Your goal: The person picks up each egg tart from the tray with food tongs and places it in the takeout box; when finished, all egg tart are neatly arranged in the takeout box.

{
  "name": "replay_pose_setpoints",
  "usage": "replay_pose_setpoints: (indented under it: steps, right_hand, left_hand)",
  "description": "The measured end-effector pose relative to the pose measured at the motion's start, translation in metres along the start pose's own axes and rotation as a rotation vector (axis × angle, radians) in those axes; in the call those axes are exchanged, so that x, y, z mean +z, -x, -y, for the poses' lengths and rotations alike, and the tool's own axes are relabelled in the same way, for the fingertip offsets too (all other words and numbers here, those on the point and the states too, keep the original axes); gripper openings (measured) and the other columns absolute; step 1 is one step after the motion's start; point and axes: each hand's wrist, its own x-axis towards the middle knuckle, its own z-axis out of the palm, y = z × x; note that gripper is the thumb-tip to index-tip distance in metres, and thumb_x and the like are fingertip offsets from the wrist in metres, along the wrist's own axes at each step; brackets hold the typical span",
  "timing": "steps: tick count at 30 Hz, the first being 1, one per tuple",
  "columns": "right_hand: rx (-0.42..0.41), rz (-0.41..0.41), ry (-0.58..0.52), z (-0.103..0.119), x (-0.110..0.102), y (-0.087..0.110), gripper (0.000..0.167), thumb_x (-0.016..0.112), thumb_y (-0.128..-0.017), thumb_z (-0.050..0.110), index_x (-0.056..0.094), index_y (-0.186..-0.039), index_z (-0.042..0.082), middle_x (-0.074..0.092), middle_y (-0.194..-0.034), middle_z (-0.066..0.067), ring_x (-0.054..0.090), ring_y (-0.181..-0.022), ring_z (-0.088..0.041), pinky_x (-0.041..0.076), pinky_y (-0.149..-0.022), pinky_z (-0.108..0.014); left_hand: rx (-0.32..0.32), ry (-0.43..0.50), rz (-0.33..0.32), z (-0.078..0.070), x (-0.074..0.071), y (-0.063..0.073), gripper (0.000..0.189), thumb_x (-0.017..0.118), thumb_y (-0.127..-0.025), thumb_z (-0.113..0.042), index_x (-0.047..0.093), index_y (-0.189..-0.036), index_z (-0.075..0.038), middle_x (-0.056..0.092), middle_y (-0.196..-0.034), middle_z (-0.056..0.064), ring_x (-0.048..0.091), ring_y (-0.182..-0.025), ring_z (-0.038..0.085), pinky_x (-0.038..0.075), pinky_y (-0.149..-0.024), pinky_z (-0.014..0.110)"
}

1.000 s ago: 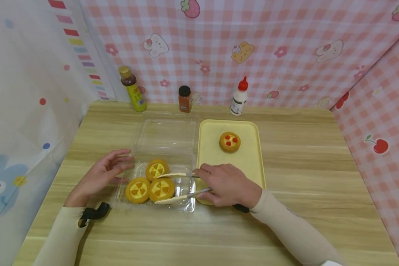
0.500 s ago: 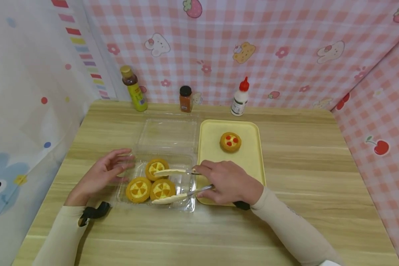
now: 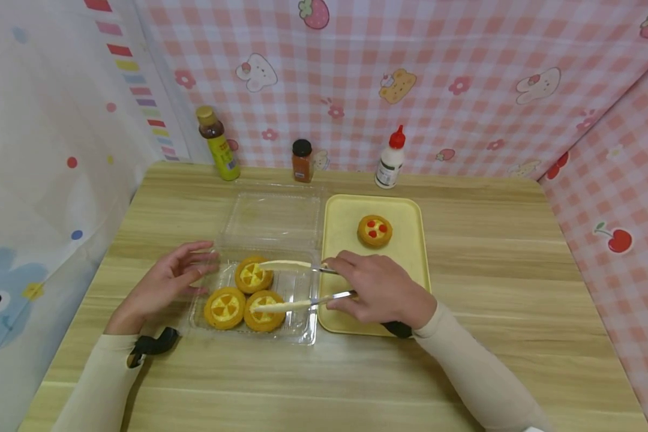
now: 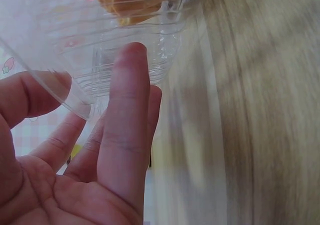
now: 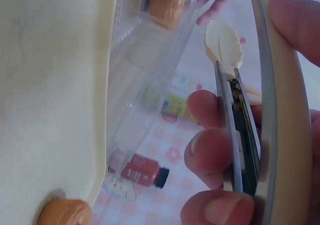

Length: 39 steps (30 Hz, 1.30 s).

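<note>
The right hand (image 3: 380,288) is gripping the tongs (image 3: 287,264); their spread tips are now reaching farther from the person than one second ago, over two of the three tarts (image 3: 225,309), so no tart seems to be held yet. The tarts, golden-brown with yellow wedges, are sitting in the box (image 3: 299,288) between the hands. Beside it, the left hand (image 3: 174,275) is spreading loose fingers; whether it is touching, I cannot tell.
</note>
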Motion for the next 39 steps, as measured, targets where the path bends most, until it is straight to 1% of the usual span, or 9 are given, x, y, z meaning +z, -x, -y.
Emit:
replay_pose_setpoints:
  steps: [4,6,10,13,20,23,30,34,39]
  right_hand:
    - [0.032,-0.044,-0.003,-0.007,-0.004,0.004,0.063,0.078,-0.092,0.055,0.063,-0.139,0.015,0.067,-0.115,0.005,0.055,-0.071,-0.006,0.054,-0.064,-0.027]
    - [0.055,-0.059,-0.009,-0.01,-0.006,0.007,0.063,0.079,-0.092,0.054,0.063,-0.137,0.014,0.067,-0.112,0.004,0.055,-0.072,-0.007,0.054,-0.064,-0.029]
    - [0.113,-0.084,-0.027,-0.019,-0.011,0.014,0.064,0.079,-0.092,0.054,0.062,-0.136,0.012,0.067,-0.112,0.001,0.059,-0.075,-0.012,0.056,-0.067,-0.033]
    - [0.15,-0.107,-0.039,-0.027,-0.013,0.022,0.064,0.079,-0.091,0.053,0.062,-0.137,0.011,0.068,-0.116,-0.001,0.061,-0.079,-0.014,0.058,-0.07,-0.037]
    - [0.188,-0.169,-0.036,-0.049,-0.019,0.044,0.061,0.08,-0.093,0.047,0.062,-0.134,0.007,0.066,-0.113,-0.003,0.059,-0.078,-0.015,0.056,-0.07,-0.036]
    - [0.223,-0.191,-0.016,-0.06,-0.021,0.054,0.062,0.08,-0.093,0.045,0.061,-0.136,0.005,0.069,-0.118,-0.007,0.064,-0.082,-0.02,0.059,-0.073,-0.041]
    - [0.343,-0.203,0.02,-0.087,-0.022,0.075,0.065,0.081,-0.094,0.04,0.058,-0.139,0.0,0.068,-0.119,-0.014,0.062,-0.08,-0.026,0.057,-0.072,-0.046]
    - [0.419,-0.183,0.029,-0.099,-0.02,0.087,0.066,0.077,-0.096,0.043,0.057,-0.141,-0.002,0.065,-0.127,-0.018,0.068,-0.092,-0.033,0.06,-0.082,-0.055]
    - [0.463,-0.16,0.042,-0.109,-0.015,0.095,0.07,0.074,-0.097,0.046,0.055,-0.142,-0.004,0.064,-0.129,-0.022,0.069,-0.1,-0.039,0.059,-0.085,-0.059]
  left_hand:
    - [-0.003,-0.005,-0.004,0.0,0.0,0.0,0.052,0.052,-0.113,-0.015,0.034,-0.159,0.002,0.06,-0.146,0.003,0.068,-0.122,0.004,0.067,-0.082,0.038]
    - [-0.004,-0.006,-0.007,0.001,0.0,0.0,0.052,0.052,-0.113,-0.015,0.035,-0.159,0.002,0.061,-0.146,0.003,0.069,-0.122,0.004,0.067,-0.081,0.038]
    - [0.0,-0.007,-0.007,0.002,0.0,0.001,0.052,0.052,-0.113,-0.014,0.035,-0.159,0.002,0.061,-0.145,0.002,0.069,-0.122,0.004,0.067,-0.081,0.038]
    - [0.004,-0.006,-0.005,0.004,0.0,0.001,0.052,0.051,-0.113,-0.014,0.034,-0.16,0.002,0.06,-0.145,0.001,0.068,-0.122,0.004,0.067,-0.081,0.037]
    - [0.0,-0.011,-0.004,0.003,0.0,0.002,0.053,0.052,-0.113,-0.016,0.034,-0.16,0.0,0.06,-0.145,0.001,0.068,-0.122,0.004,0.067,-0.081,0.037]
    - [-0.002,-0.011,-0.004,0.003,0.001,0.002,0.053,0.052,-0.113,-0.016,0.034,-0.16,0.0,0.06,-0.145,0.002,0.068,-0.122,0.003,0.067,-0.081,0.037]
    - [0.0,-0.004,-0.006,0.001,0.001,0.002,0.053,0.052,-0.113,-0.016,0.034,-0.16,0.0,0.06,-0.145,0.003,0.068,-0.122,0.004,0.067,-0.082,0.037]
    - [0.001,-0.006,-0.005,0.001,0.001,0.001,0.052,0.052,-0.113,-0.016,0.035,-0.16,0.0,0.06,-0.145,0.002,0.068,-0.122,0.004,0.067,-0.081,0.037]
    - [0.006,-0.002,0.0,0.001,0.001,0.0,0.052,0.052,-0.113,-0.015,0.034,-0.159,0.001,0.061,-0.145,0.001,0.068,-0.123,0.004,0.067,-0.081,0.037]
